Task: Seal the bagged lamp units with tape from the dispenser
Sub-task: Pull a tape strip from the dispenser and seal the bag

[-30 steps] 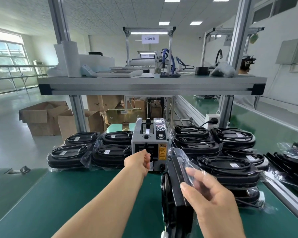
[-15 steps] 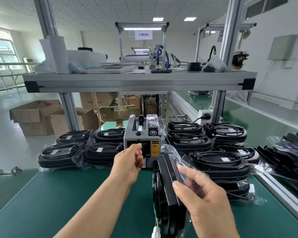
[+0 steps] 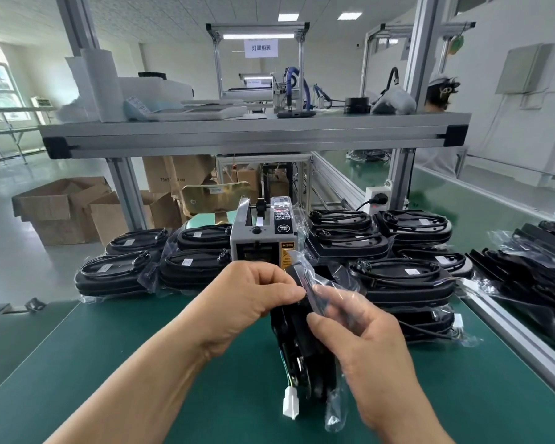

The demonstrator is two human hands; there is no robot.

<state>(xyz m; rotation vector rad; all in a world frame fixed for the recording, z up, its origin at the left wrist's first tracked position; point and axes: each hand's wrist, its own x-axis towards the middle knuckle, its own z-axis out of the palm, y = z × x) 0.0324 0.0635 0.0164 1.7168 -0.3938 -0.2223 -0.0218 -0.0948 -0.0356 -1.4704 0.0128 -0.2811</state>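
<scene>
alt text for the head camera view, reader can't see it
Two bare hands hold a black round lamp unit in a clear plastic bag on edge on a green bench mat: the left hand pinches the bag's top, the right hand grips its loose flap. Behind stand a grey tape dispenser and stacks of bagged black lamp units.

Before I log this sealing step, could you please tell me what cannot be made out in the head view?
Head view only.
- Any tape strip: hidden inside curled fingers of the left hand.
- Outlet of the grey box-shaped tape dispenser: behind that hand.
- Text on its yellow caution label: too small, partly behind the clear plastic bag.
</scene>
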